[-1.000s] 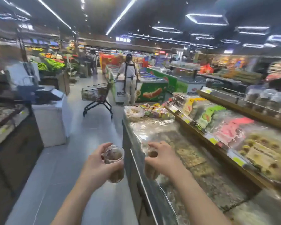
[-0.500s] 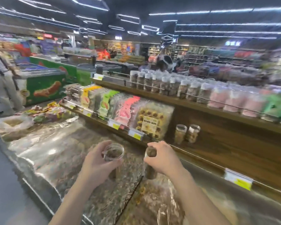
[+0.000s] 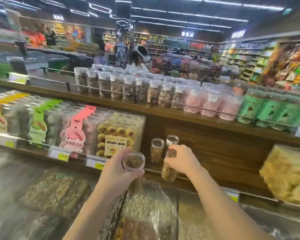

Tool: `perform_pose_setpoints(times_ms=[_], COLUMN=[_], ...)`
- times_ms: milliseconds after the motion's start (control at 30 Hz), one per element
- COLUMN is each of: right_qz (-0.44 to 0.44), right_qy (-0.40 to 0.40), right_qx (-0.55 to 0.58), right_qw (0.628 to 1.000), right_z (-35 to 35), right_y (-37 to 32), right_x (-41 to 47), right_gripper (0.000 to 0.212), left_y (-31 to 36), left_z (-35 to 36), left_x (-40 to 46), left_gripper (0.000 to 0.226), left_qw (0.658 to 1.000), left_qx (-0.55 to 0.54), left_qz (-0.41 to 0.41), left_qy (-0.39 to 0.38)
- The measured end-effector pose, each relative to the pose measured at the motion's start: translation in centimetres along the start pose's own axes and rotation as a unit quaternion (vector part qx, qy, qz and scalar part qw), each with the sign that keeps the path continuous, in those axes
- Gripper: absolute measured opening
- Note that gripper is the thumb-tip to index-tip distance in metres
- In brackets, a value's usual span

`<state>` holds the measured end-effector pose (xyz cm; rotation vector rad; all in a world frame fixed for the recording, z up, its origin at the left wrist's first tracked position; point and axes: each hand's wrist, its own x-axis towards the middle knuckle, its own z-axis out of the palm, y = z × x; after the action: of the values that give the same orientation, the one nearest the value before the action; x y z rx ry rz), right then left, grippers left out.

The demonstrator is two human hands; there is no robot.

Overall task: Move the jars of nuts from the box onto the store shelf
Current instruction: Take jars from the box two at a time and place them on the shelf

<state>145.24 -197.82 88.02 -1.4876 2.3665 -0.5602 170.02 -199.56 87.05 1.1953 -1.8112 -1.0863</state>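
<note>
Clear plastic jar of nuts (image 3: 133, 161), upright, gripped round its body by the left hand (image 3: 119, 172), held above the film-covered bulk bins (image 3: 59, 193). Second jar (image 3: 169, 168), tilted, clasped near its top by the right hand (image 3: 182, 160), at the front edge of the lower wooden shelf (image 3: 215, 153). Two shelved jars (image 3: 156, 150) stand upright just behind, beside a biscuit pack (image 3: 119, 134).

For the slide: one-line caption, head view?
Each hand, left and right, carries a jar toward two jars on the shelf.
</note>
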Motion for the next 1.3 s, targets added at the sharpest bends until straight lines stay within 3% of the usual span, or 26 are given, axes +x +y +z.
perform_pose_setpoints(times_ms=[200, 467, 967, 1133, 1300], right_qz=[0.051, 0.089, 0.043, 0.051, 0.053], right_qy=[0.017, 0.032, 0.114, 0.118, 0.113], right_qx=[-0.015, -0.005, -0.074, -0.089, -0.098], right_qw=[0.998, 0.995, 0.990, 0.988, 0.987], right_z=[1.5, 5.1, 2.3, 3.0, 3.6], right_y=[2.8, 5.5, 5.7, 5.3, 4.9], right_x=[7.8, 10.9, 8.0, 6.9, 5.8], right_gripper=[0.039, 0.065, 0.053, 0.054, 0.055], left_y=[-0.1, -0.5, -2.8, -5.2, -6.0], left_z=[1.9, 4.3, 10.7, 12.1, 11.6], left_x=[5.1, 8.4, 16.1, 16.7, 16.1], left_gripper=[0.076, 0.079, 0.080, 0.088, 0.080], left_qw=[1.000, 0.999, 0.994, 0.988, 0.988], left_qx=[0.016, 0.023, 0.081, 0.118, 0.115], left_qz=[0.006, 0.000, -0.004, -0.029, -0.012], left_qy=[-0.024, -0.037, -0.080, -0.100, -0.104])
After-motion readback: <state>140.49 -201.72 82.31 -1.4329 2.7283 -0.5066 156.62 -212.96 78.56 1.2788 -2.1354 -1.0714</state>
